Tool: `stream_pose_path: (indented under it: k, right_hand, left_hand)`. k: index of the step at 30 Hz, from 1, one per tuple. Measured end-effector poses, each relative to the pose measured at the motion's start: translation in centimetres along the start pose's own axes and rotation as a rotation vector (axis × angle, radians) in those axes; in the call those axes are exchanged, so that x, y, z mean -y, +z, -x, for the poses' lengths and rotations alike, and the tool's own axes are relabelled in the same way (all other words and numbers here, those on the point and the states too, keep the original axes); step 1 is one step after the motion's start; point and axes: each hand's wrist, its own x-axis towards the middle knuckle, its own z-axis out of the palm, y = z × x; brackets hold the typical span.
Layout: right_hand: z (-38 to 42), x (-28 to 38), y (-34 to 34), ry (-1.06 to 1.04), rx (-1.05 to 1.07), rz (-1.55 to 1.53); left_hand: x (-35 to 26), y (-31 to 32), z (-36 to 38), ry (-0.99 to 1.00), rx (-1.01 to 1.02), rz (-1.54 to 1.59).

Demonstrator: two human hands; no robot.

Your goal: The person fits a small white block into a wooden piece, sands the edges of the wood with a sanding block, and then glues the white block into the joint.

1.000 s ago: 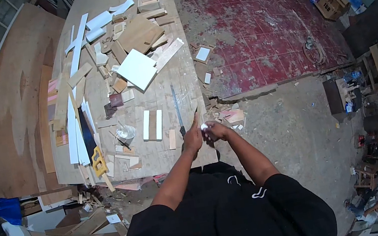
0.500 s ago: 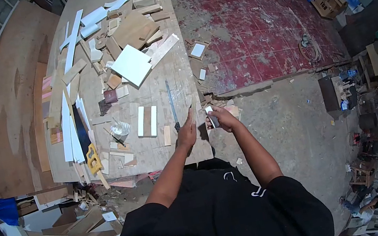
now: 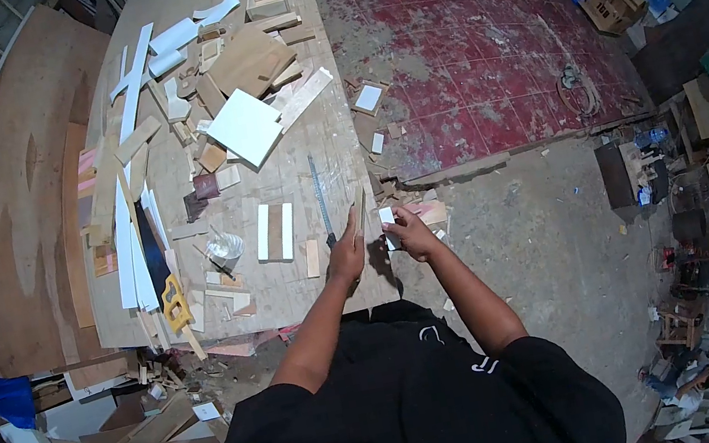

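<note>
Two bare hands are working close together at the near right edge of a wooden table (image 3: pixel 293 301) in the head view. The left hand (image 3: pixel 347 257) is grasping a thin wooden piece (image 3: pixel 357 205), which is pointing away from the body, its far end rising past the fingers. The right hand (image 3: pixel 415 234) is pinching a small white piece (image 3: pixel 387 219) between thumb and fingers, just to the right of the wooden piece and apart from it; how the lower fingers are curling behind it cannot be told.

To the left of the left hand, a blue ruler (image 3: pixel 320 191) is lying lengthwise on the table, and a short wood strip (image 3: pixel 312 258) is resting near its lower end. Farther left, a white-edged block (image 3: pixel 276 231) with a brown middle is lying flat, and a clear cup (image 3: pixel 224 247) is standing near it. A saw with a yellow handle (image 3: pixel 174 303) is lying toward the table's left side. Beyond the block, a white square panel (image 3: pixel 245 128) is leaning over scattered offcuts, with a small open box (image 3: pixel 268 0) sitting past them. Red tiles (image 3: pixel 487 56) are covering the floor beyond the table's right edge, and another person (image 3: pixel 692 388) is showing at the lower right.
</note>
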Motion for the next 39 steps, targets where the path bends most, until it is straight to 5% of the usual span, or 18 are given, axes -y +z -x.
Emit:
stream_pose_path:
  k: [18,39]
  right_hand:
    - [0.8,0.6,0.7,0.104,0.046,-0.377]
    - [0.6,0.3,0.8,0.124,0.080,-0.334]
  left_hand:
    - [0.1,-0.2,0.1,-0.044,0.021,0.013]
    - [0.4,-0.1,-0.1,-0.069,0.048,-0.025]
